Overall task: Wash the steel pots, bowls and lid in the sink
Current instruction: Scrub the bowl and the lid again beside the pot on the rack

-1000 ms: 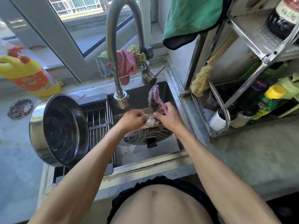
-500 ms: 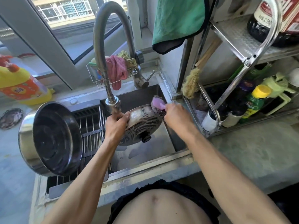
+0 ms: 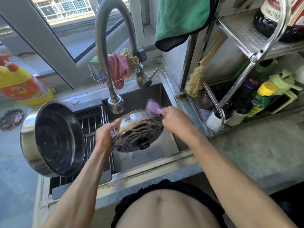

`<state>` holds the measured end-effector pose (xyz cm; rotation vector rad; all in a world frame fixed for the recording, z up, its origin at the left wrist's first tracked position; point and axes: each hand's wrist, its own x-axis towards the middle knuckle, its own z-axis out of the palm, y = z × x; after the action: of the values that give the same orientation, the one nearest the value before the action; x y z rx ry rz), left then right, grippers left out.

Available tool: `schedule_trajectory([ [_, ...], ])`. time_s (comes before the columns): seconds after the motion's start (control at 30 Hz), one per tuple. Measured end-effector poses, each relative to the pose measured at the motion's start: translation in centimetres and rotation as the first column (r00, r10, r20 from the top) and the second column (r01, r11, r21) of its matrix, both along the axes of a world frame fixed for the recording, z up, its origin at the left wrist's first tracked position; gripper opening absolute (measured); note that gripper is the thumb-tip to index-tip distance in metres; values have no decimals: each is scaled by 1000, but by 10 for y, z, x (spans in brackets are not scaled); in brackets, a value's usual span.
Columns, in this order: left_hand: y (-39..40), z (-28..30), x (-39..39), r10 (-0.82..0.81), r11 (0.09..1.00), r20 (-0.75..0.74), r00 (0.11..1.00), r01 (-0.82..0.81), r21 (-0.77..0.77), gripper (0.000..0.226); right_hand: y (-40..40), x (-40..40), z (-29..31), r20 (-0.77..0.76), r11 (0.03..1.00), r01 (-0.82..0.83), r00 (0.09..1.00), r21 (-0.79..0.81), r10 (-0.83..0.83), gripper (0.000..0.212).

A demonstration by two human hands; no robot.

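A shiny steel lid [image 3: 138, 129] with a dark knob, mirror-bright and streaked with reflections. A polished steel pot [image 3: 52, 140], glossy inside. A brushed, matt metal sink [image 3: 148, 163] and a dull grey metal faucet [image 3: 105, 46] with a ribbed hose. A smooth pink plastic brush [image 3: 153, 107]. Soft pink cloth [image 3: 119, 68] and green towel [image 3: 179, 18]. A glossy yellow plastic bottle [image 3: 21, 83]. A rough, mottled stone-like counter [image 3: 256, 145]

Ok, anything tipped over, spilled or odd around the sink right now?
One thing: the big steel pot leans on its side on the drying rack left of the sink, its rim overhanging the counter. No spill or damage shows.
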<state>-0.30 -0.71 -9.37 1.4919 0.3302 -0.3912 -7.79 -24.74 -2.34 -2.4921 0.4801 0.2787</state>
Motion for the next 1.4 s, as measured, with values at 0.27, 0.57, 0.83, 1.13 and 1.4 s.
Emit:
schedule_trajectory([
  [0.27, 3, -9, -2, -15, 1000, -39, 999, 15, -12, 49, 21, 8, -6, 98, 995, -42, 995, 92, 33, 32],
  [0.57, 5, -16, -7, -50, 986, -124, 991, 29, -167, 26, 13, 14, -10, 84, 997, -19, 996, 79, 12, 28],
  [0.83, 24, -24, -2, -59, 967, -121, 991, 27, -253, 41, -30, 15, -45, 8, 820, 322, 929, 473, -369, 18],
  [1.13, 19, -24, -10, -95, 943, -142, 985, 43, -331, 55, -42, 17, -55, -108, 636, 220, 972, 740, -210, 20],
  [1.4, -8, 43, 11, -571, 742, 10, 821, 511, 435, 23, -27, 21, -50, 3, 822, 127, 988, 555, -155, 12],
])
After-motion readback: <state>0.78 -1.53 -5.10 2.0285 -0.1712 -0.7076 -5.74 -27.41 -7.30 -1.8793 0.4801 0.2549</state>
